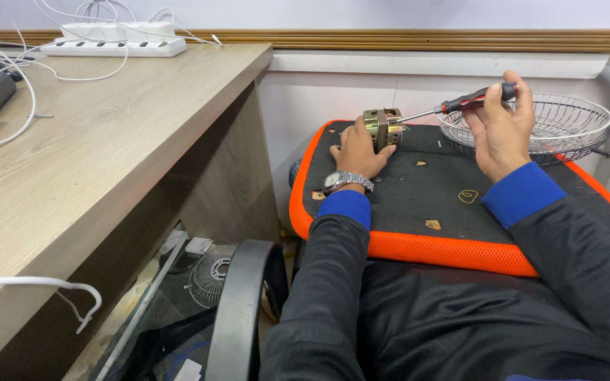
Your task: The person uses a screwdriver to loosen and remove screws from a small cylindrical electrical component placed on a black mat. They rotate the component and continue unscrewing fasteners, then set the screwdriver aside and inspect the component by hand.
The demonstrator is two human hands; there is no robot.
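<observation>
1. The small round brass-coloured metal motor core (383, 127) stands on edge on the black mesh cushion with the orange border (418, 250), near its far left corner.
2. The left hand (356, 152) wraps closed around the motor core from the near side, its fingers curled against the rim and pinning the core to the cushion. A silver wristwatch (346, 181) sits on that wrist.
3. The red-and-black-handled screwdriver (460, 104) lies almost level, its steel shaft meeting the right face of the motor core.
4. The right hand (500, 130) closes on the handle's far end, fingers over the top and thumb behind, well apart from the core.
5. Doing this well, as I judge it, means keeping the shaft in line with the screw, pressing inward as it turns, and having the left hand brace the core against that push. Whether the tip sits in a screw head is too small to tell.
6. A silver wire basket (531, 130) rests behind the right hand. A pale wooden desk (107, 155) with a white power strip (113, 47) stands to the left.
</observation>
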